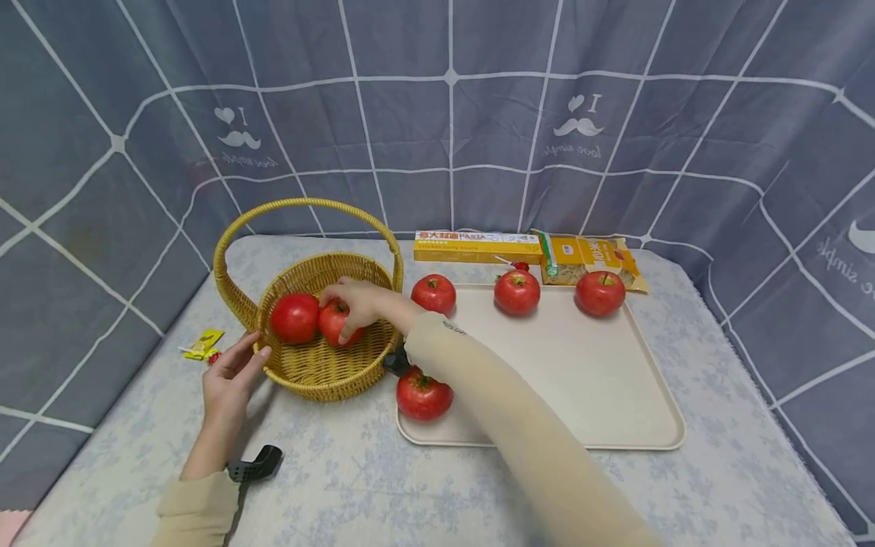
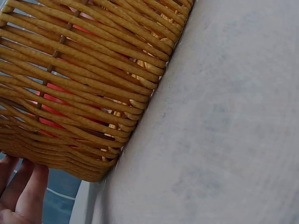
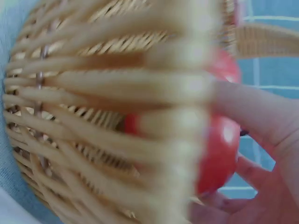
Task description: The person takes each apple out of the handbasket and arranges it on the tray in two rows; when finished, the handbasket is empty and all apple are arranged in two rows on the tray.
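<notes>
My right hand (image 1: 358, 298) reaches over the near right rim of a wicker basket (image 1: 328, 391) and grips a red apple (image 1: 333, 323) inside it, fingers on top and around its side. In the right wrist view the thumb and fingers surround that apple (image 3: 219, 154), partly hidden by the blurred weave. Another red apple (image 1: 295, 319) lies in the basket just to the left. My left hand (image 1: 231, 380) touches the basket's left rim with extended fingers. Its fingers (image 2: 32, 191) meet the woven wall in the left wrist view.
Right of the basket, a cream tray (image 1: 560, 372) carries several apples, one (image 1: 424, 393) at its near left corner. A pasta box (image 1: 476, 247), a yellow food bag (image 1: 591, 262) and a red lollipop (image 1: 521, 266) lie behind it. Yellow-wrapped candy (image 1: 203, 344) lies left of the basket.
</notes>
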Available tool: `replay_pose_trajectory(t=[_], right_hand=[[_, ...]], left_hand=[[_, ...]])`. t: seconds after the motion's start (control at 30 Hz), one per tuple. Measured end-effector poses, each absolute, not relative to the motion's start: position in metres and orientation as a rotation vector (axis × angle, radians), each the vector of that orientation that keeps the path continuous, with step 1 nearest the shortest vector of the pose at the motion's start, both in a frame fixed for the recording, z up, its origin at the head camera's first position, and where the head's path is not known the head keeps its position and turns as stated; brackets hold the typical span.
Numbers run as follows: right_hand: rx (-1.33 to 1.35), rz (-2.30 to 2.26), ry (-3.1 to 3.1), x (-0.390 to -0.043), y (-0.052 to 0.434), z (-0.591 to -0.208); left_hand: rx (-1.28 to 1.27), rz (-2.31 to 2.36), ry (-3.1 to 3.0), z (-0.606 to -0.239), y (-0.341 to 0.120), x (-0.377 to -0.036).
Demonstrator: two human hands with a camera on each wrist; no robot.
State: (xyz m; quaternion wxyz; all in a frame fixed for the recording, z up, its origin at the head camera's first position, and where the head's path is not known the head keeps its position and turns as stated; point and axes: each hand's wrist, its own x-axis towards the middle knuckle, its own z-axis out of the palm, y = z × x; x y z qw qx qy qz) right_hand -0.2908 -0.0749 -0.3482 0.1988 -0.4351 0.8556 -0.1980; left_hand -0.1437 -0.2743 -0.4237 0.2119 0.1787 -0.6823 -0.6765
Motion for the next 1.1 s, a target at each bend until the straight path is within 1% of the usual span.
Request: replay_pose_trajectory(t=[0.23,0.37,0.53,0.67,0.8,0.93,1.1], right_hand=[[-1.371,-0.912,2.177,-0.278,-0.039,-0.328],[-1.445,-1.054,2.06,-0.264,-0.002,-0.314],[-1.61,-1.084,2.048,-0.255,0.055,-0.307],[-1.52,-1.078,2.116,-0.246,0.106,-0.307],[-1.399,-1.068,2.195,-0.237,0.147,-0.315],[-1.327,-1.043,2.223,-0.228,0.176,-0.332],[-1.293,-1.014,2.211,-0.221,0.201,-0.358]], left_hand=[[0.498,-1.892,-1.896,-0.425,-0.274,-0.144],[0.504,-1.884,-1.89,-0.426,-0.274,-0.144],[0.503,-1.89,-1.885,-0.426,-0.274,-0.145],[0.508,-1.897,-1.9,-0.425,-0.275,-0.144],[0.499,-1.896,-1.906,-0.425,-0.276,-0.143],[0.479,-1.915,-1.883,-0.425,-0.277,-0.144],[0.485,-1.932,-1.87,-0.426,-0.275,-0.144]])
